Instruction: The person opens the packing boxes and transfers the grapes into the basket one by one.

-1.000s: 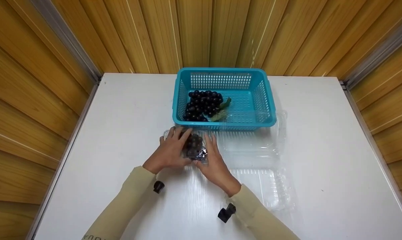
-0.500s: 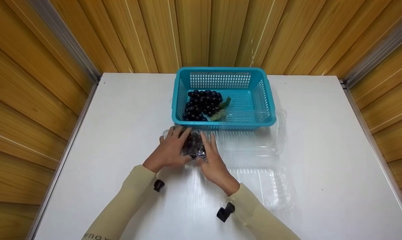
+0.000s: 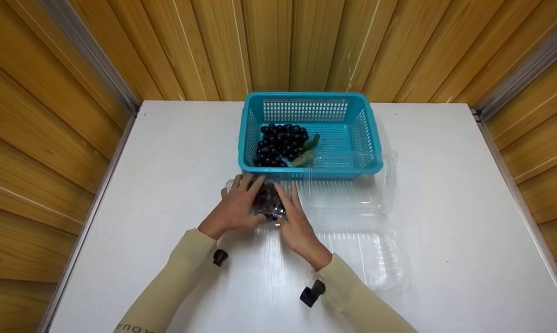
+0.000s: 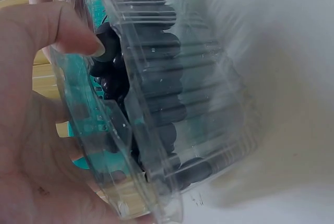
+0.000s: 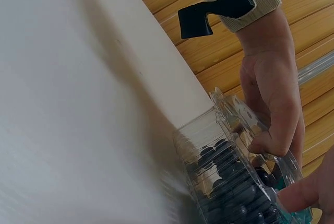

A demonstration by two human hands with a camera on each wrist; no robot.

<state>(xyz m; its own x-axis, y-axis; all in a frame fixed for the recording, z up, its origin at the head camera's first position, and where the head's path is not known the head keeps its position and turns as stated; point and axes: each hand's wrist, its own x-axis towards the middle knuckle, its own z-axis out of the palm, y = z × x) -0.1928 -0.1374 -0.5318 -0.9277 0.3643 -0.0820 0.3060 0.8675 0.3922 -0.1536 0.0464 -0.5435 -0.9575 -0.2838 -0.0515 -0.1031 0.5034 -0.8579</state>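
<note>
One grape box | between left hand, gripping it | right hand, straight fingers pressing

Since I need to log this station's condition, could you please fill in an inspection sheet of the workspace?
Surface: flat white table, bright reflections near the hands.
Job's things: clear ribbed plastic box with dark round grapes inside, its lid over them but apparently not fully closed; teal rectangular perforated plastic basket behind, holding more dark grapes; opened clear plastic container to the right, overlapping the basket's front in the head view, contact unclear.
Clutter: green leaf beside the basket's grapes.
Grippers: left hand grips the box's left side; right hand touches its right side, fingers straight.
Cables: nothing seen.
Surroundings: yellow-brown wood-look panels, grey metal corner strips.
</note>
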